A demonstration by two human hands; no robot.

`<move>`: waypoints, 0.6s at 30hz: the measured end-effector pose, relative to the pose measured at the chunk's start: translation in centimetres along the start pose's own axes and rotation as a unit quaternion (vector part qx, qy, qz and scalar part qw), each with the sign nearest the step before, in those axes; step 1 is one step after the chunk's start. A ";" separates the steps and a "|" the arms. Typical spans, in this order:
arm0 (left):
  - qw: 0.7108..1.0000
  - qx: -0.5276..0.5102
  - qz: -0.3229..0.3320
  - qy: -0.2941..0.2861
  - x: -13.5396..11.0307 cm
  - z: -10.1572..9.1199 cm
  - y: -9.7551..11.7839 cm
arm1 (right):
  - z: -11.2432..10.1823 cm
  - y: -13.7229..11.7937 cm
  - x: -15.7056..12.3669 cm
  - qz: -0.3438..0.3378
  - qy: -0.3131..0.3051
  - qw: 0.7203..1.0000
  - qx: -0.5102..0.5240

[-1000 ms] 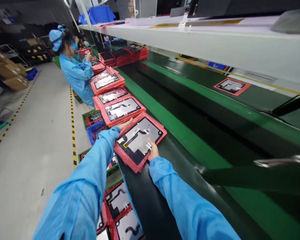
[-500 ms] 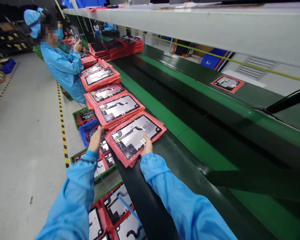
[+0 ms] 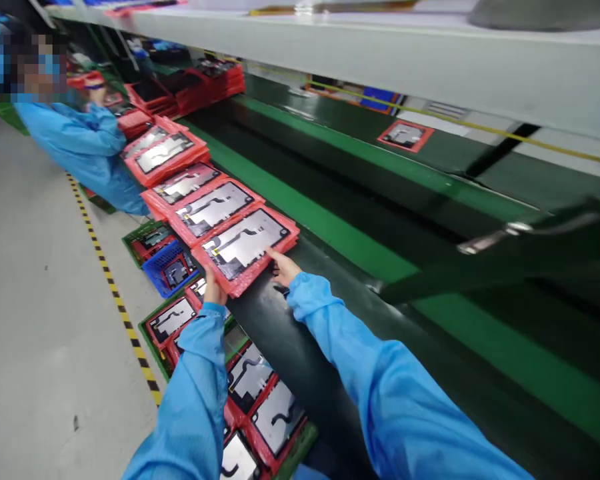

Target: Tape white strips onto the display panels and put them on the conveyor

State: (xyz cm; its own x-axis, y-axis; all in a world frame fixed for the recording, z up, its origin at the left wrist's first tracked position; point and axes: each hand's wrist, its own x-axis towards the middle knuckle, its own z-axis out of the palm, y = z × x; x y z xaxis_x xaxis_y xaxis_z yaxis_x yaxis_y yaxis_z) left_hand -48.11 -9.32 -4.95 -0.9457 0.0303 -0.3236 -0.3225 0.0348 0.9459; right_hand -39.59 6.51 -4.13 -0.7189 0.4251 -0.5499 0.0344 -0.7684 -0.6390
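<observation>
A stack of tablet screen panels in pink bubble-wrap sleeves (image 3: 240, 283) lies at the near end of a row of such stacks, on the dark green bench. The top panel (image 3: 250, 243) has a silver back, a black ribbon cable and a black border. My left hand (image 3: 214, 288) holds the stack's near left corner, its fingers partly hidden. At the near right edge is my right hand (image 3: 284, 268), thumb over the top and the other fingers bent by the side. Touching the stack on its far side is another wrapped stack (image 3: 215, 208).
Green crates (image 3: 155, 317) and a blue basket (image 3: 163, 273) of panels stand low on the left. A co-worker in blue (image 3: 80, 150) sits beyond. One wrapped panel (image 3: 405, 135) lies across the green conveyor (image 3: 340, 200). A white shelf (image 3: 330, 50) hangs above; a dark bracket (image 3: 505, 260) stands right.
The held stack has moved away from me, up against its neighbour in the row. My right hand has slid back toward the stack's edge. The view has turned to the right.
</observation>
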 end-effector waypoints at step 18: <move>0.705 0.258 -0.042 -0.660 -46.1 11.8 -18.5 | -48.0 1.8 -53.2 -0.136 0.711 0.640 -0.258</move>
State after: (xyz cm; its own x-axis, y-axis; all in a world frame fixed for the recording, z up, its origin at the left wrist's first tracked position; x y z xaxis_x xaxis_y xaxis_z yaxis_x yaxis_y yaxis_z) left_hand 1.89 0.43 -7.83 0.0459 0.8966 -0.4404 0.0040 0.4407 0.8976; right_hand 32.00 5.45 -1.85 0.5987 0.7969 -0.0805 0.5306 -0.4699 -0.7054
